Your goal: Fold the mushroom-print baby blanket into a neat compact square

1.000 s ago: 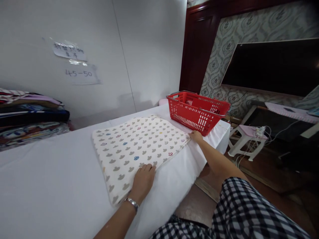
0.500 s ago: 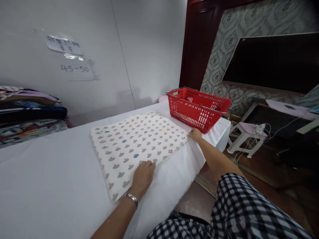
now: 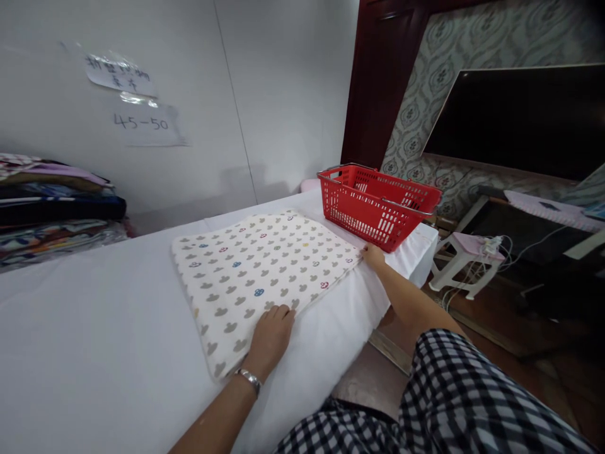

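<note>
Head view: on a white-covered surface (image 3: pixel 94 328), a folded cream cloth with grey heart-like prints (image 3: pixel 259 277) lies flat, left hand (image 3: pixel 269 337) pressing its near edge, fingers together, right hand (image 3: pixel 373 254) pinching its corner beside a red plastic basket (image 3: pixel 378 205).

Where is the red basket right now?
The red basket sits at the table's far right end, just beyond the patterned cloth, near the right hand.

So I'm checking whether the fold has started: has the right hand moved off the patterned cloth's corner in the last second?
No. The right hand stays at the patterned cloth corner, just below the red basket.
</note>
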The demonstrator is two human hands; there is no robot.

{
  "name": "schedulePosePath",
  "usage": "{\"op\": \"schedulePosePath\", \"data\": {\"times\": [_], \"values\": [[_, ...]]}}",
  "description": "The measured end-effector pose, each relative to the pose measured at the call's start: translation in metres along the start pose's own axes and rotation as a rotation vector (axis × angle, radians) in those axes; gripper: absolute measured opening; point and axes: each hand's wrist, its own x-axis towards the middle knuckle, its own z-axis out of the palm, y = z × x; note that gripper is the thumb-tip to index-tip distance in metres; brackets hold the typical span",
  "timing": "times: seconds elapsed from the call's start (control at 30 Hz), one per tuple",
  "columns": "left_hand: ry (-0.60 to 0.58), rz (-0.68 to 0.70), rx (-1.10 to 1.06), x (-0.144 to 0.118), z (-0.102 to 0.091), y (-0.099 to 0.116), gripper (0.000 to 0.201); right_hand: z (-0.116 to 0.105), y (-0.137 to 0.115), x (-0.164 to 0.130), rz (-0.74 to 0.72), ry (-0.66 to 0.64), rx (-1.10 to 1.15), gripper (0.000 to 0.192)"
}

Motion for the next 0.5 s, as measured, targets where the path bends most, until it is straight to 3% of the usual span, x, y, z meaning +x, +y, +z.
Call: {"op": "schedulePosePath", "data": {"times": [0.2, 0.37, 0.5], "values": [[0.037, -0.054, 0.017, -0.033, -0.006, -0.014, 0.033, -0.001, 0.001, 0.004, -0.055, -0.085, -0.033, 0.025], [0.021, -0.172, 0.056, -0.075, -0.018, -0.033, 0.040, -0.004, 0.002, 0.006, -0.057, -0.119, 0.004, 0.026], [0.043, -0.319, 0.050, -0.106, -0.025, -0.045, 0.043, -0.002, 0.003, 0.011, -0.054, -0.108, 0.111, 0.015]]}}
